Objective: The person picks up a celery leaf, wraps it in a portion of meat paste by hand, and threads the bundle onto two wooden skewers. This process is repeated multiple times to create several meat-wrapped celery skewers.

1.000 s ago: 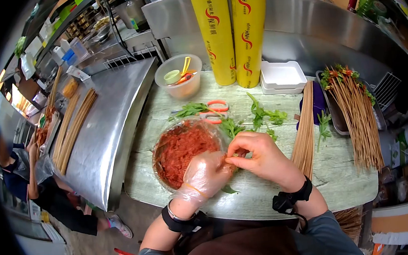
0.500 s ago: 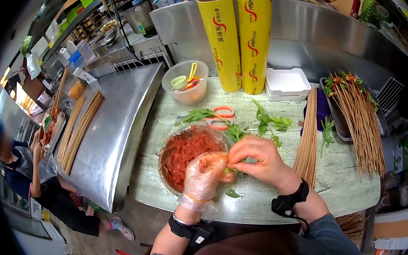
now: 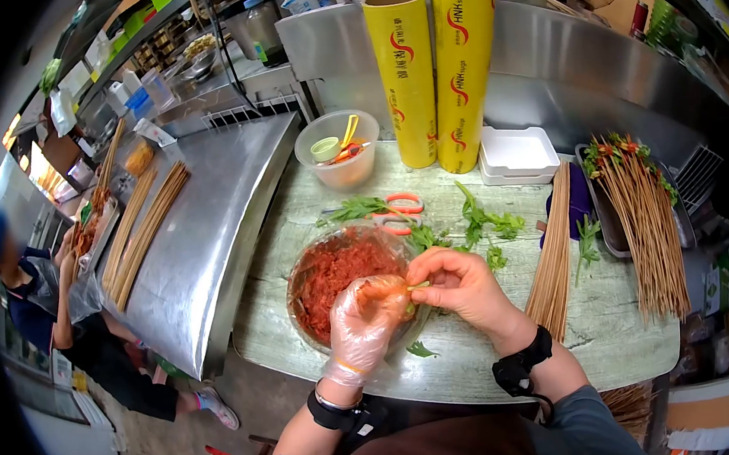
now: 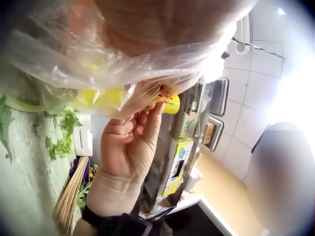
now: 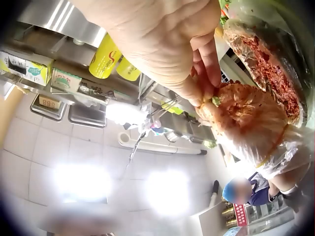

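Observation:
My left hand wears a clear plastic glove with red smears and a band at the wrist. Its curled fingers grip a leafy green stem, most of which the hand hides. Bare, my right hand pinches the stem's pale end between thumb and forefinger, right against the gloved fingertips. In the right wrist view a green bit shows between the two hands. Beside the left hand sits a plastic-lined bowl with red minced meat. A loose leaf lies just below the hands.
Orange-handled scissors and leafy sprigs lie behind the bowl. Bamboo skewers and a tray of loaded skewers are at right. Tall yellow film rolls, a plastic tub and white trays stand at the back. Another person works at left.
The gloved left hand has turned more upright, its fingers still curled. My right hand keeps its pinch close by, and the green stem's pale end now shows between them. The head view has shifted slightly.

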`<state>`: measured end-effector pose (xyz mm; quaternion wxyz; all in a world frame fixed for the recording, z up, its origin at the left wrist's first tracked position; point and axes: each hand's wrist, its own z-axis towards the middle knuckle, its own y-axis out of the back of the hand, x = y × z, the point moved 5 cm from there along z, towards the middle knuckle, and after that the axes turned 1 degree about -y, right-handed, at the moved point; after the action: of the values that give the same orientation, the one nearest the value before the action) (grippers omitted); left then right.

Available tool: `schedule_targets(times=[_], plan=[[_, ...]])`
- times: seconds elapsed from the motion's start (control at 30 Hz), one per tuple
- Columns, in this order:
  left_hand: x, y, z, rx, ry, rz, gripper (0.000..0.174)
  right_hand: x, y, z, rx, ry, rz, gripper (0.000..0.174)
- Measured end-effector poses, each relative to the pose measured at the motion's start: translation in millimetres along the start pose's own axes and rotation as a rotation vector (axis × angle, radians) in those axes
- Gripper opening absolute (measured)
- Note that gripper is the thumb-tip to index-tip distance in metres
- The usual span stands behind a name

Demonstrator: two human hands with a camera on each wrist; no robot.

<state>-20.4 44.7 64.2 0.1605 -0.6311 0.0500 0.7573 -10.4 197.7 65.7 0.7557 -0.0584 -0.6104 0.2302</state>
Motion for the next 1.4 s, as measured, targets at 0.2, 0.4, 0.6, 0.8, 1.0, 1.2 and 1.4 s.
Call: schedule_targets(times=[0.2,0.4,0.6,0.8,1.0,1.2,1.4], plan=[[-4.5,6.4,-4.4,0.034,0.032,-0.070,0.017,-0.8,-4.0,-0.5,-0.034,-0.066,-0.004,0.015],[-4.3,3.7,-1.5,0.027,0.024,-0.185,0.038,6.3,-4.5,-1.9,-0.069,0.010,-0.058,0.014],[-24.8,79.7,16.4,-0.285,0.011,0.053,0.027,30.3,13.8,-2.4,-0.151,0.143,-0.125,0.014],[-9.2,111.1,15.0,-0.071,0.004,0.380,0.012,31.7,17.6,-2.6,-0.185,0.174,-0.182,0.015],[-13.1,39.2,23.6,0.333,-0.229,0.950,0.011,35.2,17.4,-3.1,-0.199,0.181,-0.187,0.016],[14.4,10.3,30.5,0.419,-0.211,1.257,0.023,41.0,22.6,-5.4,-0.212,0.181,-0.177,0.016],[25.0,15.1,40.3,0.375,-0.198,1.367,0.018,46.1,21.8,-6.2,-0.217,0.182,-0.160,0.015]])
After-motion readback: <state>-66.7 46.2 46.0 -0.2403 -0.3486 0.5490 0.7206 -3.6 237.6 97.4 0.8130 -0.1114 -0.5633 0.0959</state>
